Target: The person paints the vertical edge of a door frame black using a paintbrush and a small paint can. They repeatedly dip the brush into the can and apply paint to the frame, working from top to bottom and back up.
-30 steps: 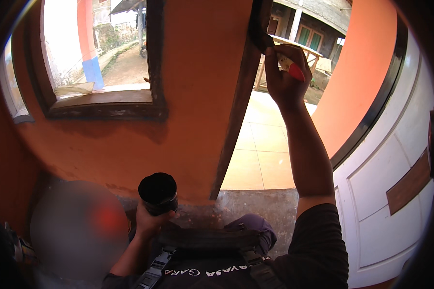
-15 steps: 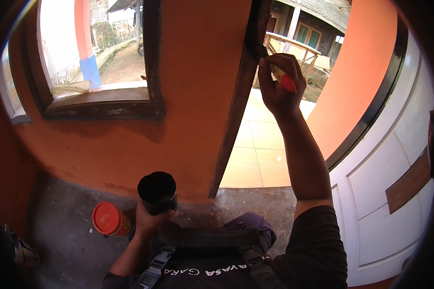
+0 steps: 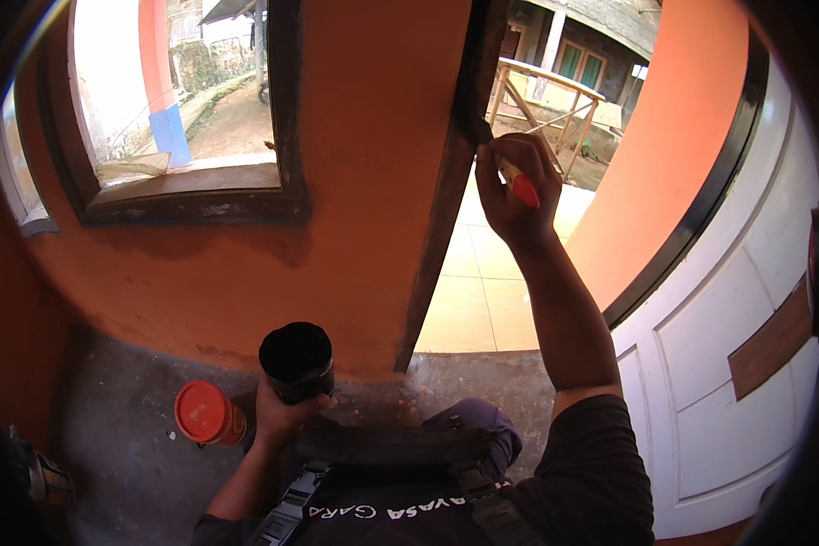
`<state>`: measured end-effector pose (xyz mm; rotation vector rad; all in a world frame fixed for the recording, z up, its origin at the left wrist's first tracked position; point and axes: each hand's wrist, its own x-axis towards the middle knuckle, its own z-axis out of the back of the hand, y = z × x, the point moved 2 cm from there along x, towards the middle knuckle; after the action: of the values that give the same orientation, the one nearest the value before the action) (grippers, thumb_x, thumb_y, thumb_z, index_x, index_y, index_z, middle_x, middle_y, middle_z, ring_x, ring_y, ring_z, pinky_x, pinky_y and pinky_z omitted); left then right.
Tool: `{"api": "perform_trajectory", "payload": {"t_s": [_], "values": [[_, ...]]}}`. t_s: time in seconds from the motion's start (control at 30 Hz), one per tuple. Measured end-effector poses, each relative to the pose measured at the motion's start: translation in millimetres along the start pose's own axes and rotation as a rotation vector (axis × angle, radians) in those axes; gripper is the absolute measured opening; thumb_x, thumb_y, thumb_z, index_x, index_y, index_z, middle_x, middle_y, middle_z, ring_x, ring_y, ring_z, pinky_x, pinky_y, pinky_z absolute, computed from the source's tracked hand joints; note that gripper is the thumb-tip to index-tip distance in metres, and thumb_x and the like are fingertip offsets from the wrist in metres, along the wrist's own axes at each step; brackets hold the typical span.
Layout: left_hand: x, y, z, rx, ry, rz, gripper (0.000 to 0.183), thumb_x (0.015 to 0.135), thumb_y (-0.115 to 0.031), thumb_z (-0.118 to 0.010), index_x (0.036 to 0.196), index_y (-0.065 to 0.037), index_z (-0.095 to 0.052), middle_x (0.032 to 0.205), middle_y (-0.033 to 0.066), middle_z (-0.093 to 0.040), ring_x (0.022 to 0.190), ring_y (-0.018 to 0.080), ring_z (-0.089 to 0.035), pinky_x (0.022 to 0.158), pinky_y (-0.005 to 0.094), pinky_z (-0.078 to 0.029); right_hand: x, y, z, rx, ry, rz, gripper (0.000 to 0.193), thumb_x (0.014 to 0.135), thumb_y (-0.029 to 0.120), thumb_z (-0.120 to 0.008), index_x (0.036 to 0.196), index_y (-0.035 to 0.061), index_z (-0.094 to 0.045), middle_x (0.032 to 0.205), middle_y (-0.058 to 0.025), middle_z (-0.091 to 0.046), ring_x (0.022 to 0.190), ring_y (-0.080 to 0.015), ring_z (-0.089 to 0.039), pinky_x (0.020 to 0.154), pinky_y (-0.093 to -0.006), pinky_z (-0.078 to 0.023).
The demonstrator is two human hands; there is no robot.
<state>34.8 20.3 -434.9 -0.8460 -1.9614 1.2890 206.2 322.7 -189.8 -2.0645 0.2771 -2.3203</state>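
Observation:
My right hand [image 3: 520,187] is closed round a paintbrush [image 3: 521,189] with a pale handle ending in red. Its dark bristles meet the door frame [image 3: 439,214], which looks glossy black above the brush and duller brown below it. Low on the left, my left hand [image 3: 287,411] grips a black cup [image 3: 296,359] held upright near my lap; its inside is black, and I cannot make out the level of what it contains. On the floor beside that hand stands a small tub [image 3: 211,414] with an orange-red lid.
Left of the door frame is an orange wall [image 3: 373,182] with a dark-framed window [image 3: 191,214]. A white panelled door [image 3: 701,391] stands at the right. Through the doorway lie pale floor tiles [image 3: 464,309] and a wooden railing [image 3: 546,82]. Some container [image 3: 45,478] sits at far left.
My right hand has moved down and slightly left along the door frame with the paintbrush. The glossy black stretch reaches lower. My left hand and the cup have hardly moved.

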Motion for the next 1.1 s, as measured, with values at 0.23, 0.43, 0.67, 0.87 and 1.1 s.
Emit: {"api": "perform_trajectory", "payload": {"t_s": [0.23, 0.43, 0.67, 0.87, 1.1], "values": [[-1.8, -0.6, 4.6, 0.017, -0.013, -0.005, 0.082, 0.064, 0.0, -0.089, 0.135, -0.002, -0.049, 0.121, 0.0117, -0.065, 0.109, 0.0247, -0.067, 0.095, 0.0396, -0.055, 0.2, 17.2, 14.5, -0.055, -0.05, 0.021, 0.022, 0.08, -0.004, -0.077, 0.093, 0.0066, -0.062, 0.085, -0.0095, -0.068, 0.077, -0.028, -0.07, 0.065, -0.0354, -0.057], [-3.0, -0.7, 2.6, 0.0, -0.028, -0.034, 0.083, 0.064, -0.001, -0.09, 0.135, -0.002, -0.048, 0.121, 0.0119, -0.065, 0.109, 0.025, -0.067, 0.094, 0.0397, -0.056, 46.4, 8.3, 16.4, -0.089, -0.205, 0.188, 0.017, 0.084, 0.002, -0.077, 0.095, 0.0039, -0.065, 0.086, -0.0116, -0.069, 0.075, -0.0263, -0.07, 0.064, -0.0333, -0.056], [-4.5, -0.3, 0.8, 0.001, -0.022, -0.047, 0.084, 0.065, 0.001, -0.089, 0.136, -0.002, -0.046, 0.122, 0.0133, -0.064, 0.109, 0.0261, -0.067, 0.09, 0.0407, -0.058, 73.0, -7.4, 1.6, -0.042, -0.293, 0.207, 0.016, 0.085, 0.002, -0.078, 0.095, 0.0032, -0.066, 0.09, -0.0111, -0.069, 0.075, -0.0219, -0.069, 0.064, -0.0303, -0.055], [-5.2, 3.7, 3.7, -0.009, -0.013, -0.054, 0.083, 0.065, 0.003, -0.087, 0.137, -0.002, -0.045, 0.123, 0.0137, -0.063, 0.11, 0.0266, -0.067, 0.089, 0.0412, -0.059, 38.2, -8.9, -4.4, -0.09, -0.132, 0.06, 0.012, 0.088, 0.008, -0.077, 0.094, 0.0047, -0.067, 0.092, -0.0111, -0.07, 0.083, -0.0237, -0.071, 0.073, -0.0325, -0.056], [-8.3, -1.8, -0.6, -0.015, -0.039, -0.025, 0.086, 0.065, 0.002, -0.089, 0.137, -0.002, -0.043, 0.122, 0.0134, -0.063, 0.109, 0.026, -0.067, 0.088, 0.041, -0.059, 1.8, 2.0, -2.7, -0.049, -0.038, -0.025, 0.016, 0.085, 0.002, -0.076, 0.094, 0.0052, -0.064, 0.089, -0.0131, -0.068, 0.079, -0.0287, -0.07, 0.069, -0.0354, -0.056]]}}
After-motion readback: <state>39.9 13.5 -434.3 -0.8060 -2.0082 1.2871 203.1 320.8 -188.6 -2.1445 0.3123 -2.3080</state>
